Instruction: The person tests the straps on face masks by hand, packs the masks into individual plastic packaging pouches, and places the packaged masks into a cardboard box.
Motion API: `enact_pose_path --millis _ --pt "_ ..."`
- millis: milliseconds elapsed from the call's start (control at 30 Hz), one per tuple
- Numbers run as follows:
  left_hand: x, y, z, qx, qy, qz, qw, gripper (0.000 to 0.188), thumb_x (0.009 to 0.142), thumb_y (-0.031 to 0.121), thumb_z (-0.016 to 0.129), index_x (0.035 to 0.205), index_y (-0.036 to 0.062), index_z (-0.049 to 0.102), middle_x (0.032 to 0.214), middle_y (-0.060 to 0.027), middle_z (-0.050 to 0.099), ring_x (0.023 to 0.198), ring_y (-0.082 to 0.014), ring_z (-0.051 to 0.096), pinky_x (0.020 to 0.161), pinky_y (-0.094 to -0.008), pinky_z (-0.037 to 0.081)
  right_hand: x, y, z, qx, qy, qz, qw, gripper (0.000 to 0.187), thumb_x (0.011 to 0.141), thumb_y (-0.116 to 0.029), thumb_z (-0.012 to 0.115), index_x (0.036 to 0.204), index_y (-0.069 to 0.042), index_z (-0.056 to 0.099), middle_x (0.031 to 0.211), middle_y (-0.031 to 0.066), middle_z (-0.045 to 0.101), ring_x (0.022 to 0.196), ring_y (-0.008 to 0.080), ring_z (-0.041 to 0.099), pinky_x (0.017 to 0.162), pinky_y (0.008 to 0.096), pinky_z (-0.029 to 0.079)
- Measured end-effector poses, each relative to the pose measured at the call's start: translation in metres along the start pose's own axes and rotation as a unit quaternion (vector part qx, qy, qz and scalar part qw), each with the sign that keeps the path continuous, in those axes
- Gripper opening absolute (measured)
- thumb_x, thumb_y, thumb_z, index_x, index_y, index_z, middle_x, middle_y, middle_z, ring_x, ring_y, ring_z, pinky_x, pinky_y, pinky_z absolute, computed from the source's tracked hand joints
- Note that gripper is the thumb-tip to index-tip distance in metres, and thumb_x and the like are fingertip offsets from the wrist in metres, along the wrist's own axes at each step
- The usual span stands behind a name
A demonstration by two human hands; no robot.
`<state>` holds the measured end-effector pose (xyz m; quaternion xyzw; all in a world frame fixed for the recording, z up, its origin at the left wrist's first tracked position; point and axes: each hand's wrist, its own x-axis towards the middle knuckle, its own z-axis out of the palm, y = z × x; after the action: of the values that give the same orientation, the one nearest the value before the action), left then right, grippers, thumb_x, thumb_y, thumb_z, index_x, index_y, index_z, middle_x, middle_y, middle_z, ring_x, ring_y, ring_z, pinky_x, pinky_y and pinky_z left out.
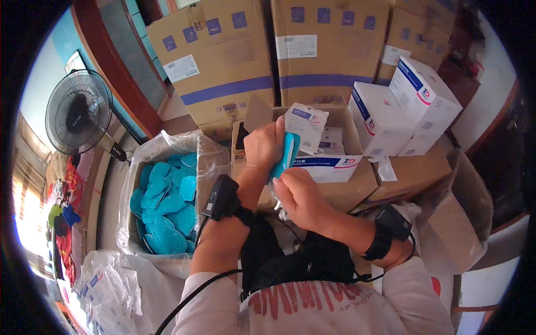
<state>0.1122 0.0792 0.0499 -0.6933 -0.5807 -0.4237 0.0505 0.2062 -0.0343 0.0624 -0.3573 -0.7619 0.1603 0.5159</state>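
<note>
Far left: fan (78,111), below it at floor side a loose heap of clear printed pouches (106,293). Next, open carton (212,166) with clear plastic liner (126,226), its sides rising past the rim; contents: many flat turquoise pieces (170,239), rounded, lying overlapped at varied angles. Behind, two tall brown cartons (223,60) with blue bands, contents hidden. Centre: left hand (263,146) closed around the upper part of a turquoise bundle (287,157), which is held tilted in front of the open white box; number of layers cannot be told. Right hand (301,195), fingers curled, grips the bundle's lower end. Just beyond, open white box (335,174) with blue stripe, brownish inside; flat pouches (332,139) show in it. One larger white pouch (306,125) stands upright beside the bundle; whether the left hand touches it cannot be told. To the right, two white boxes (375,129) side by side, contents hidden, on a brown carton (416,172). Far right, open brown carton (456,226); its contents cannot be made out.
</note>
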Motion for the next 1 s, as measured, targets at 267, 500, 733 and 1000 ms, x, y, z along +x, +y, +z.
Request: enact_pose_path --millis 267,500,733,1000 --pt "0.028 -0.08 -0.038 -0.027 0.02 -0.222 0.974 0.058 0.087 0.046 0.028 0.084 -0.0027 0.059 0.075 -0.0255 0.057 0.076 -0.0377 0.057 0.066 -0.0452 0.041 -0.026 0.041 -0.053 0.114 -0.101 0.31 0.939 0.029 0.09 -0.024 0.037 0.078 -0.002 0.052 0.069 0.0028 0.052 0.065 0.011 0.046 0.065 0.0263 0.039" --pt "-0.001 -0.029 -0.034 -0.411 -0.026 -0.302 0.86 0.051 0.088 0.046 0.034 0.067 0.0034 0.055 0.055 0.0027 0.045 0.051 -0.0056 0.04 0.048 -0.0233 0.035 0.005 0.065 -0.011 0.219 -0.009 0.159 0.963 0.027 0.091 -0.024 0.035 0.091 -0.002 0.05 0.076 0.0041 0.048 0.072 0.0111 0.044 0.068 0.0239 0.038" --pt "-0.004 -0.032 -0.035 -0.446 0.032 -0.308 0.84 0.05 0.088 0.044 0.035 0.062 0.0055 0.053 0.053 0.0025 0.044 0.051 -0.0059 0.039 0.048 -0.0239 0.033 -0.026 0.045 0.031 0.571 -0.123 0.417 0.696 0.032 0.089 -0.032 0.037 0.089 -0.002 0.049 0.07 0.0036 0.053 0.059 0.0123 0.05 0.055 0.0265 0.041" --pt "-0.018 -0.046 -0.02 -0.269 0.022 -0.284 0.92 0.059 0.088 0.044 0.032 0.063 -0.0054 0.05 0.05 -0.0102 0.044 0.05 -0.0148 0.038 0.049 -0.0347 0.034 -0.003 0.031 0.004 -0.05 -0.113 -0.143 0.982 0.018 0.072 -0.008 0.057 0.088 -0.005 0.052 0.101 0.0088 0.052 0.093 0.0284 0.05 0.076 0.0348 0.041"
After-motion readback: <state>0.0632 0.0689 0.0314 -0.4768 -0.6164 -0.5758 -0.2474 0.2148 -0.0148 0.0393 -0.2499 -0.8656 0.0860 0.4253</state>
